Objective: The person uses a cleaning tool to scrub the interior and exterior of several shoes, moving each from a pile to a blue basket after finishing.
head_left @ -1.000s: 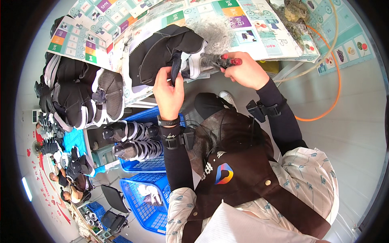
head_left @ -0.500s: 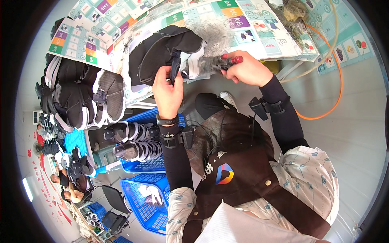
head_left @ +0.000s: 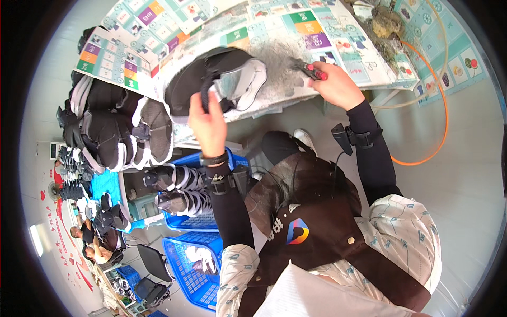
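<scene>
A black shoe upper (head_left: 185,87) with a white side panel lies at the near edge of the paper-covered table (head_left: 251,31). My left hand (head_left: 208,124) pinches its dark edge between thumb and fingers. To the right, my right hand (head_left: 338,87) is closed around a small red-handled tool (head_left: 317,73) with a dark end. That end sits over a grey, smudged patch on the table, apart from the upper. Its exact kind is too blurred to tell.
Stacked black-and-white uppers (head_left: 103,127) hang at the table's left end. Below stand blue plastic baskets (head_left: 193,280), one holding more uppers (head_left: 182,198). An orange hose (head_left: 446,124) loops down at the right. Other people (head_left: 92,240) sit far left.
The upper has turned and shifted slightly, showing more of its white panel. My right hand has moved the tool away to the right. My left hand still grips the edge.
</scene>
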### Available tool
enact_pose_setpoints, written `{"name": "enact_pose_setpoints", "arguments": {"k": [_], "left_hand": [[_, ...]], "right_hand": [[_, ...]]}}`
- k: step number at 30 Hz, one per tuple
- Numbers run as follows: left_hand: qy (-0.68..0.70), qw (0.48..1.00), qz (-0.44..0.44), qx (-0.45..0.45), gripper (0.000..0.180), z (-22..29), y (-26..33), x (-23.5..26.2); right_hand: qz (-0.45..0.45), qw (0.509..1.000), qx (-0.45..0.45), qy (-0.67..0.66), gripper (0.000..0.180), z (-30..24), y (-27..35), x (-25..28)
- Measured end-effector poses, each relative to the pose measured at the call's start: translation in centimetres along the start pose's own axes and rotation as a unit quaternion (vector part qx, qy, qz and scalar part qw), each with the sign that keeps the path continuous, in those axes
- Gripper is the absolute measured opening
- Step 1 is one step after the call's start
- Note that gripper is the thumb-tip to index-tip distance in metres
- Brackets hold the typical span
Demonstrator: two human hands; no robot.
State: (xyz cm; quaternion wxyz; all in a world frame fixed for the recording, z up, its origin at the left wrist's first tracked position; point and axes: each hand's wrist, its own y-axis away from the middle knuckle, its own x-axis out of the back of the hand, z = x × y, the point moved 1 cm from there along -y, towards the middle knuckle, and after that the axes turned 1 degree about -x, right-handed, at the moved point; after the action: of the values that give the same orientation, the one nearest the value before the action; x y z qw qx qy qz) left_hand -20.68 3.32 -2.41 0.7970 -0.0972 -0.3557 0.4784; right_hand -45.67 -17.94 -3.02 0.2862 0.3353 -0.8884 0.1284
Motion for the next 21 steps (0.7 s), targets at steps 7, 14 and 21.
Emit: {"name": "enact_pose_setpoints", "arguments": {"k": [7, 14, 21], "left_hand": [[0.281, 0.949, 0.073, 0.124, 0.037, -1.5, 0.1, 6.9], [0.409, 0.873, 0.165, 0.210, 0.047, 1.1, 3.4, 7.5], [0.471, 0.852, 0.155, 0.171, 0.041, -1.7, 5.7, 8.0]], "right_hand": [[0.226, 0.920, 0.002, 0.320, 0.050, 3.5, -4.9, -1.9], [0.136, 0.951, 0.181, -0.209, 0.075, -9.3, 1.3, -8.6], [0.214, 0.944, 0.164, -0.189, 0.043, -10.5, 1.6, -11.6]]}}
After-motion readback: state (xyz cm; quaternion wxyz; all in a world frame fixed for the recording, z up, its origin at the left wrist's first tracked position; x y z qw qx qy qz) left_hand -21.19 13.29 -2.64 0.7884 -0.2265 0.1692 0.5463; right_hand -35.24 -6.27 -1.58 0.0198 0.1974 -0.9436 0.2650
